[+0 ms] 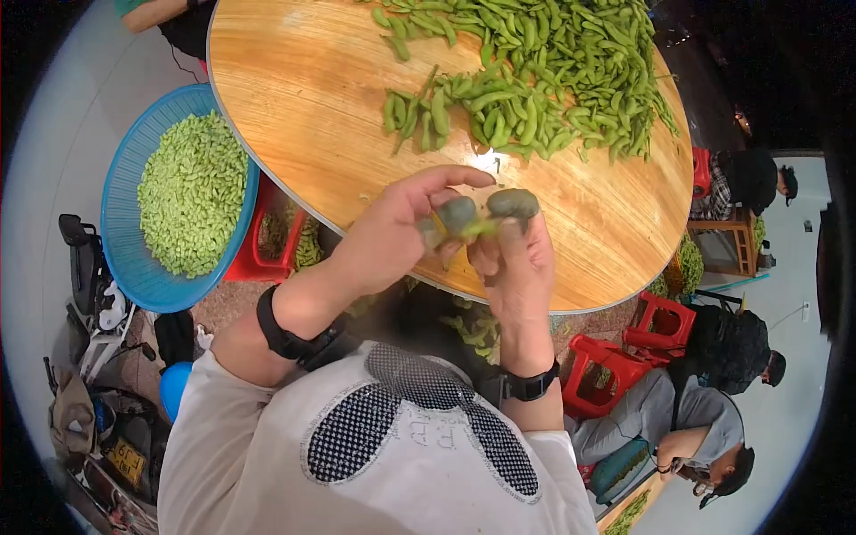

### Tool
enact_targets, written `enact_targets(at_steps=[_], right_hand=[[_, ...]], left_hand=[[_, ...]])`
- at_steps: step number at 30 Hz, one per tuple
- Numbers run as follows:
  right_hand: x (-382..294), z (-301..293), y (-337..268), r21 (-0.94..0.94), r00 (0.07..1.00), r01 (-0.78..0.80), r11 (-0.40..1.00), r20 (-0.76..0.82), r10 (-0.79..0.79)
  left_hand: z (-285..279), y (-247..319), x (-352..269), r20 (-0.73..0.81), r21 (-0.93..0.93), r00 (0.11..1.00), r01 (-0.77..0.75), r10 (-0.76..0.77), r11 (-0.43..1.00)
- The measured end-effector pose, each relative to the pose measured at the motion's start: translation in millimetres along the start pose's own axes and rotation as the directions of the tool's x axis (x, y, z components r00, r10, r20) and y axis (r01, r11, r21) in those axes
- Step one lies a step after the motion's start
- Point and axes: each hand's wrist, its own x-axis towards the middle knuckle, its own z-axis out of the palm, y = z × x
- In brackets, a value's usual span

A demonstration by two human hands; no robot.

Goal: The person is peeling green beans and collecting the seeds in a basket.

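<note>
Over the near edge of the round wooden table (294,87), both my hands meet at a blurred green piece, which looks like a soybean pod (480,229). My left hand (408,221), with a grey-green cover on its thumb or a finger, pinches one side of it. Similar covers sit on the digits of my right hand (518,261), which grips the other side. Beyond my hands lies a heap of green soybean pods (575,73), with a smaller group of pods (501,110) nearer me. Shelled green beans (194,194) fill much of a blue plastic basket (112,221) at the left.
Red plastic stools (595,374) stand at the right, and a red stool (267,257) is beside the basket. A person in grey (709,414) sits at the lower right; other people are farther back. A parked two-wheeler (100,321) is at the left.
</note>
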Motion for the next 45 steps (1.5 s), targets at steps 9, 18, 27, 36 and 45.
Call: enact_targets(at_steps=[9, 18, 27, 36, 45], right_hand=[[-13, 11, -7, -0.326, 0.985, -0.170, 0.930, -0.090, 0.149], [-13, 8, -10, -0.283, 0.963, -0.251, 0.926, 0.028, 0.270], [-9, 10, -4, -0.155, 0.947, -0.321, 0.934, -0.058, 0.316], [54, 13, -20, -0.815, 0.994, -0.034, 0.578, 0.033, 0.105], [84, -12, -13, -0.978, 0.956, 0.201, -0.058, 0.209, -0.205]], left_hand=[[4, -27, 0, -0.294, -0.219, 0.943, -0.225, 0.156, 0.949], [10, -27, -4, -0.320, -0.051, 0.934, -0.186, 0.161, 0.981], [5, -31, -3, -0.210, -0.157, 0.963, -0.205, 0.170, 0.966], [-13, -23, -9, -0.409, -0.027, 0.885, -0.256, 0.222, 0.966], [-6, -2, -22, 0.073, 0.555, 0.994, -0.110, 0.083, 0.825]])
